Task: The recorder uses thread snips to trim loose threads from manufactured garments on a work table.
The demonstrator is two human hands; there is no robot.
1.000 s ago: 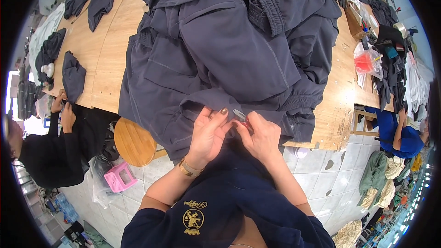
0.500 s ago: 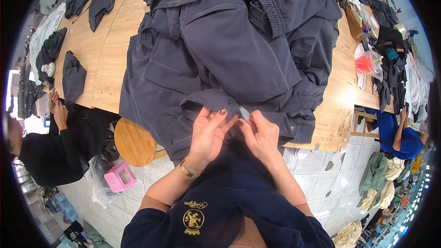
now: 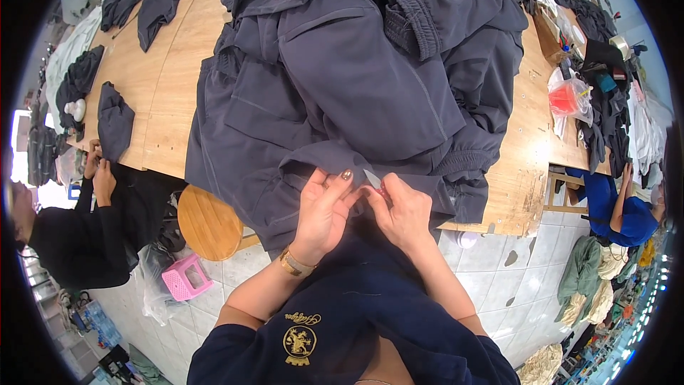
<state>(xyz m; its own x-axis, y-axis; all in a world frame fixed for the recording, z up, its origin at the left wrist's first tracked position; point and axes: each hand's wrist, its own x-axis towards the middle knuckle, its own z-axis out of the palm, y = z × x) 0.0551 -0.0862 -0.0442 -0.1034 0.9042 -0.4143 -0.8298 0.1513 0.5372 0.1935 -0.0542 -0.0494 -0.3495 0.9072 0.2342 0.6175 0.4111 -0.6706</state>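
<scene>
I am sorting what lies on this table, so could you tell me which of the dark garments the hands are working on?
It is the large grey garment heaped at the table's near edge; the left hand and right hand pinch its hem. The smaller dark pieces lie untouched at far left.

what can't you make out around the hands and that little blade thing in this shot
- Head view: the small metal tool in the right hand is too small to identify; its handle is hidden by the fingers.
- The spot on the dark grey garment being worked is covered by the left hand.
- The near table edge is hidden under hanging cloth.
- A seated person at right is blurred by the fisheye rim.
</scene>
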